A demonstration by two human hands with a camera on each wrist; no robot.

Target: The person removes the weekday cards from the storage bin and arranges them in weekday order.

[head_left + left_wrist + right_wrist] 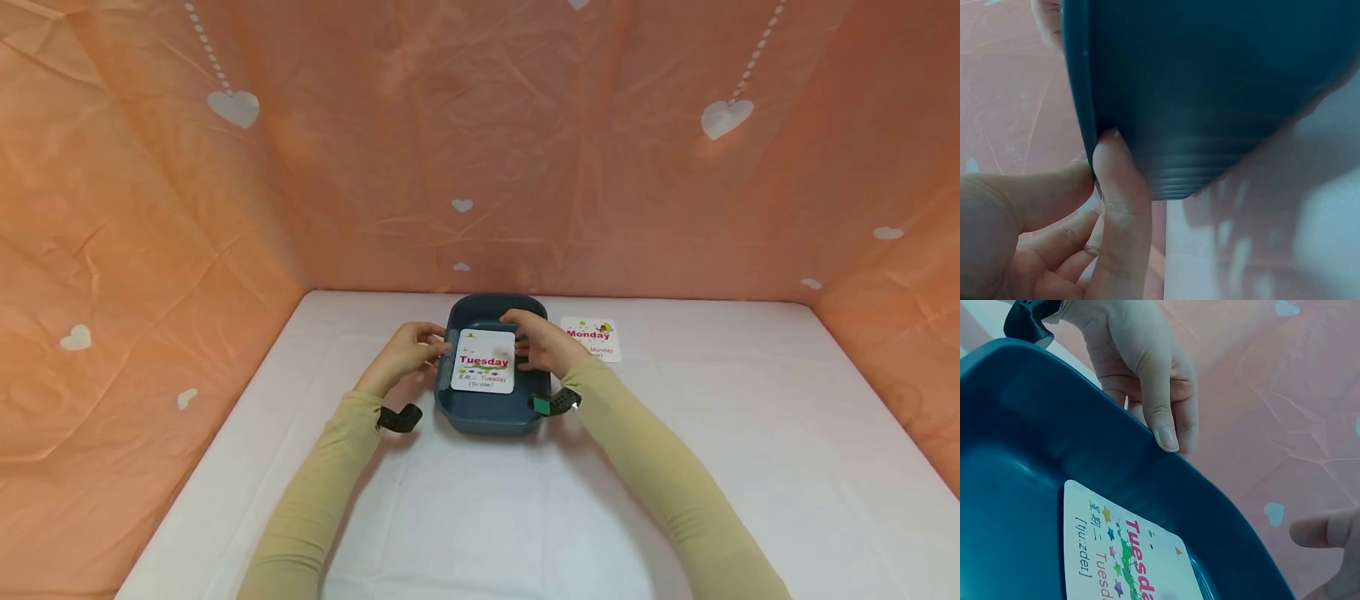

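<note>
A dark blue plastic tray [491, 414] with raised walls sits on the white table. Inside it, face up, lies a white card [483, 343] printed "Tuesday". My left hand [406, 356] is at the tray's left side, and in the left wrist view its thumb and finger [1124, 187] pinch the rim. Over the right wall reaches my right hand [549, 343], fingers spread beside the card's right edge. In the right wrist view, its straight thumb [1322, 529] stands apart from the tray wall.
A second white card [600, 329], printed "Monday", lies on the table [712, 400] right of the tray, partly hidden by my right arm. Orange cloth [375, 167] with white hearts rises behind the table and at both sides. Black straps [400, 418] are on both wrists.
</note>
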